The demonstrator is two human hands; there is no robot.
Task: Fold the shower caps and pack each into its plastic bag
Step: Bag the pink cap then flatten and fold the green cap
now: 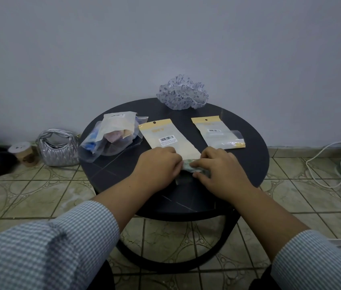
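Left hand: the left hand (pixel 158 164) lay knuckles-up on the round dark table (pixel 249 164), its fingers curled down onto the near end of the folded shower cap (pixel 193 166), gripping it together with the mouth of the middle plastic bag (pixel 170 136).
Right hand: the right hand (pixel 221 168) sat just beside the left, fingers bent and pinching the same greenish folded cap from the other side; the thumb tip showed just below the cap.
Folded shower cap: between the two hands, only a small crumpled strip visible, at the open near end of the bag; how far it had gone in I cannot tell.
Middle plastic bag: flat on the table, reaching away from the fingertips, with a yellow header, a hang hole and a barcode label.
Second plastic bag (pixel 217 132): beyond the right hand and a little to its outer side, flat, with a clear flap sticking out at its right.
Unfolded shower cap (pixel 182 93): white with a dark print, ruffled, at the far table edge well beyond the right hand.
Packed bags (pixel 111 135): a loose pile beyond and outward of the left hand, with blue and pink contents showing through.
Sleeves: checked blue-and-white sleeves (pixel 61 243) covered both forearms.
Floor: a silver quilted handbag (pixel 57 148) and a paper cup (pixel 22 152) stood far out past the left hand; a white cable (pixel 322 164) lay outside the right.
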